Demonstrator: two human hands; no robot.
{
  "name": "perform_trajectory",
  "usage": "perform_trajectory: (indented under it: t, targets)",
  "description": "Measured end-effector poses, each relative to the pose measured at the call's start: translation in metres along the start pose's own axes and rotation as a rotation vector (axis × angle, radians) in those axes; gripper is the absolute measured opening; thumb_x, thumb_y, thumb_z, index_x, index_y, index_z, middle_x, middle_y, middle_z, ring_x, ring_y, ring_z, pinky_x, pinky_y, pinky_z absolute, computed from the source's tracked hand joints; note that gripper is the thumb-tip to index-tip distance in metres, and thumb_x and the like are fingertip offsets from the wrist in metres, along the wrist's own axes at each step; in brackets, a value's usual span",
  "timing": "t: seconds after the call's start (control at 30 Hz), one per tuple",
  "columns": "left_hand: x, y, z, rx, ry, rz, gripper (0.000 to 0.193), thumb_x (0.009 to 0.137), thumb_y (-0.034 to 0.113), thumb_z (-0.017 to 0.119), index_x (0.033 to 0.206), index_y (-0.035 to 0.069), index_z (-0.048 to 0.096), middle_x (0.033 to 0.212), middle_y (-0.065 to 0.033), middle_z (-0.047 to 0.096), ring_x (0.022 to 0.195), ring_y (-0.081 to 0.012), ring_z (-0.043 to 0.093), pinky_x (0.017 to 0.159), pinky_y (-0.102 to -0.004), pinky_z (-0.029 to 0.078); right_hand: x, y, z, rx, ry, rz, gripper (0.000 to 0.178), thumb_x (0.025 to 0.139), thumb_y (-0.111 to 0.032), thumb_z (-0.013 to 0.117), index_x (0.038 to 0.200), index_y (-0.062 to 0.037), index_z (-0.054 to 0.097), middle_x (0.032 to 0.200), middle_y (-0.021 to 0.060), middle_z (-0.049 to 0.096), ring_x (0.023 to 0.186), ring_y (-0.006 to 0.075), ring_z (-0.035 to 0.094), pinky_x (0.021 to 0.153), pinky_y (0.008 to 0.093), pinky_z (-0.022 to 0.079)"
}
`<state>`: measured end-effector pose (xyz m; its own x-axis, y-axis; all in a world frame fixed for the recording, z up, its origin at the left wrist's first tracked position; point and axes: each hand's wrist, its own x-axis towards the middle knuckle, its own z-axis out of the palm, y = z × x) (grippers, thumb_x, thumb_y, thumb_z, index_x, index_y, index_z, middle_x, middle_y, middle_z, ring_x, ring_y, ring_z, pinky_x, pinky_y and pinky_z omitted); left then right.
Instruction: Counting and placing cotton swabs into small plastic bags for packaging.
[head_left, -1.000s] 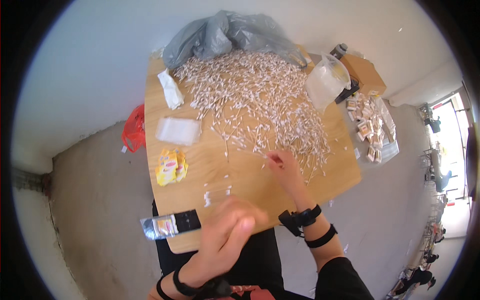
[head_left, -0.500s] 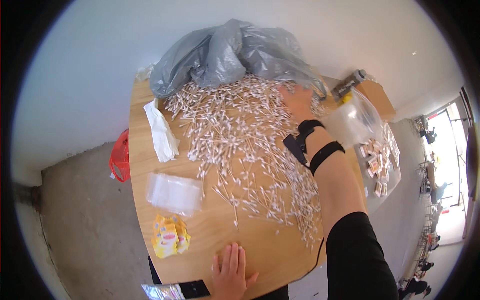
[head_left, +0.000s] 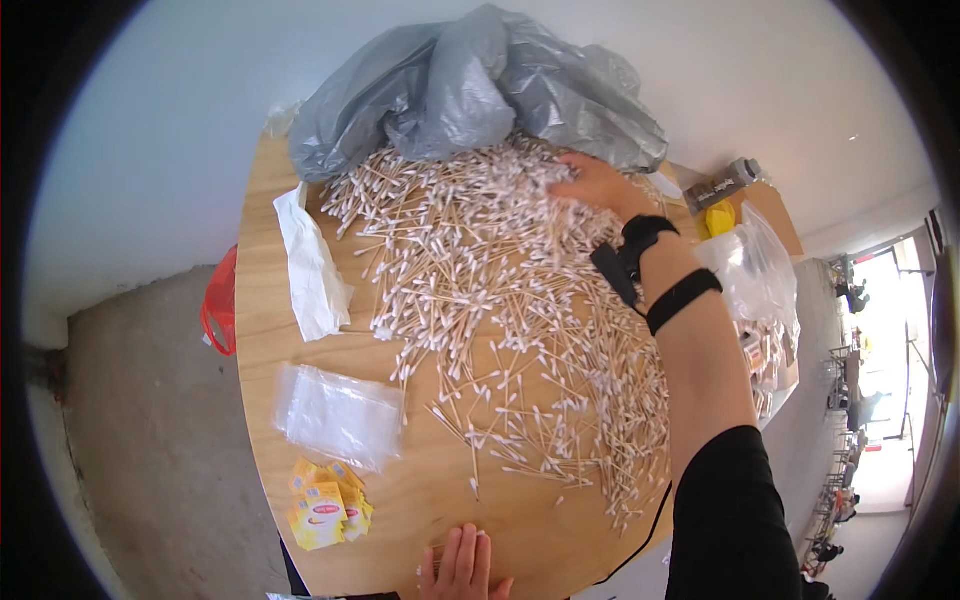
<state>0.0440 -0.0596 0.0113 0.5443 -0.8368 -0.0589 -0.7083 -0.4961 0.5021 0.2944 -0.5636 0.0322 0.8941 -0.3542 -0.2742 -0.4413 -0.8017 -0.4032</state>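
A wide heap of cotton swabs [head_left: 460, 250] with white tips and wooden sticks covers much of the wooden table [head_left: 420, 500]. At the far right of the heap, my right hand [head_left: 598, 188] reaches into the swabs, thumb and forefinger apart. Swabs around its fingers are blurred, and the other fingers are partly hidden. My left hand [head_left: 460, 568] lies palm down near the front edge, fingers stretched out; small pale bits show beside its fingers. Behind the heap bulges a large grey plastic bag [head_left: 465, 90].
Clear plastic bags [head_left: 340, 415], yellow paper labels [head_left: 330, 505] and a white sheet [head_left: 312, 265] lie on the left. To the right are a clear bag [head_left: 755, 265], a cardboard box [head_left: 775, 215] and a dark roll [head_left: 722, 183]. A red bag [head_left: 220, 300] hangs left.
My right hand has shifted from palm-down on the heap to a sideways pose, fingers pointing left, with swabs moving beside it. The left hand stays near the front edge. The view has shifted slightly.
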Motion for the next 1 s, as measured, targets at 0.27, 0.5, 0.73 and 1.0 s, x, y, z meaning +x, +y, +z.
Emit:
perform_trajectory:
  t: [0.27,0.5,0.73,1.0]
  targets:
    - [0.004,0.005,0.0,0.079,0.009,0.018,0.082,0.075,0.046,0.066,0.138,-0.001,0.04,0.146,-0.019,0.033,0.137,-0.0324,0.03,0.11,-0.0523,0.023,-0.124,-0.055,0.053,-0.052,0.244,-0.084,0.054,0.072,-0.026,0.073,0.123,-0.0139,0.058,0.113,0.0219,0.051,0.105,0.0377,0.055,0.09,0.0415,0.046]
    - [0.005,0.002,0.005,0.143,0.043,0.033,0.078,0.076,0.051,0.064,0.132,0.0,0.048,0.143,-0.0194,0.039,0.134,-0.0323,0.036,0.107,-0.0548,0.025,-0.149,-0.088,0.044,-0.072,0.287,-0.345,0.037,0.079,-0.03,0.068,0.111,-0.0109,0.063,0.11,0.0192,0.053,0.101,0.0378,0.056,0.086,0.0431,0.047]
    - [0.003,0.001,0.005,-0.076,0.013,-0.011,0.083,0.076,0.041,0.066,0.142,0.0,0.035,0.149,-0.0171,0.03,0.14,-0.0306,0.027,0.113,-0.0485,0.021,0.006,-0.139,0.055,-0.088,0.234,-0.334,0.032,0.081,-0.025,0.06,0.107,-0.0069,0.063,0.106,0.02,0.064,0.098,0.0375,0.06,0.086,0.0423,0.047]
    - [0.002,-0.001,-0.001,-0.014,0.02,-0.012,0.071,0.085,0.041,0.056,0.142,0.002,0.036,0.149,-0.0151,0.032,0.14,-0.0272,0.027,0.113,-0.0489,0.019,0.086,-0.197,0.03,0.121,0.477,-0.243,0.048,0.08,-0.042,0.064,0.109,-0.0038,0.063,0.104,0.0169,0.066,0.093,0.0361,0.063,0.083,0.041,0.048]
